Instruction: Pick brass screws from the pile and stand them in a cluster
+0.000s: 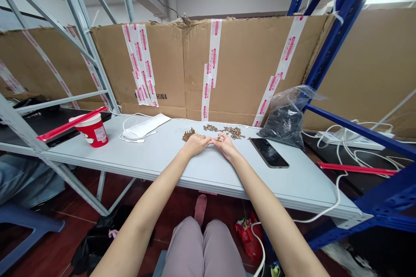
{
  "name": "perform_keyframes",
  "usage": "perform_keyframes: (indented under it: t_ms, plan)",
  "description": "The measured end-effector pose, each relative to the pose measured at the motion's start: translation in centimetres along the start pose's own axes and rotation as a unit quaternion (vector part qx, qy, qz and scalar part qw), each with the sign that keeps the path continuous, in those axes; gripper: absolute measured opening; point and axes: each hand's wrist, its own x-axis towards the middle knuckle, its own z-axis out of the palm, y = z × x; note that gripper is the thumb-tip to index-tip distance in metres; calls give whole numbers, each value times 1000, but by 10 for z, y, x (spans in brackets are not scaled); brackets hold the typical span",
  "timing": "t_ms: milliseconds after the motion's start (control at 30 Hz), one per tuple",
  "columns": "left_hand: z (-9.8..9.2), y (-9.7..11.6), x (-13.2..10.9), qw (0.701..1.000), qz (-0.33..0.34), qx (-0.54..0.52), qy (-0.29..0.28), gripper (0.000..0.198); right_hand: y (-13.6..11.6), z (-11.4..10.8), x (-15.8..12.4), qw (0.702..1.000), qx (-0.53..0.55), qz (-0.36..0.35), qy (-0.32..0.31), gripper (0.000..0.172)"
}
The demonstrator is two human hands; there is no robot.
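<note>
My left hand [196,144] and my right hand [225,145] meet over the middle of the grey-white table [156,156]. Their fingertips are pinched close together, and whatever is between them is too small to make out. Just behind my left hand lies a cluster of small brass-coloured pieces [188,133], some standing upright. Beyond my right hand are a heap of small brass-coloured pieces [233,131] and a smaller heap of similar pieces [210,127]. Their exact kind cannot be told at this size. Faint clear bits [180,130] lie left of the cluster.
A dark phone [269,152] and a clear bag of black pieces [283,121] are at the right. Leftward are a white flat item with cables [146,126] and a red-and-white cup [94,132]. Cardboard [240,73] walls the back; blue posts [338,39] stand right.
</note>
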Motion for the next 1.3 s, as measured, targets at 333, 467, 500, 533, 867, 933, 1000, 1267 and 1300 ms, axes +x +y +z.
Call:
perform_keyframes:
  t_ms: [333,467,500,533,867,933,1000,1267,1300]
  plan:
    - [-3,-2,0,998,-5,1,-63,24,-3,-1,2,1000,8,4,28,58]
    - [-2,-2,1,998,13,17,-62,24,-3,0,3,1000,12,7,26,56]
    - [-3,-2,1,998,13,17,-61,23,-2,-1,3,1000,13,7,20,55]
    - [-3,-2,1,998,12,17,-58,23,-2,-1,4,1000,14,6,12,54]
    - [0,-4,1,999,21,42,-11,22,-5,-1,3,999,34,27,-7,54]
    - [0,-5,1,999,23,44,4,23,-7,0,0,998,43,30,-18,50]
    - [-1,-6,0,999,22,38,14,24,-9,1,-2,998,50,41,-27,44]
    - [-4,-4,0,1000,5,4,27,33,-10,1,-2,997,31,35,-60,42]
    - [-4,-4,0,1000,0,-2,24,35,-10,1,-2,997,27,29,-59,43]
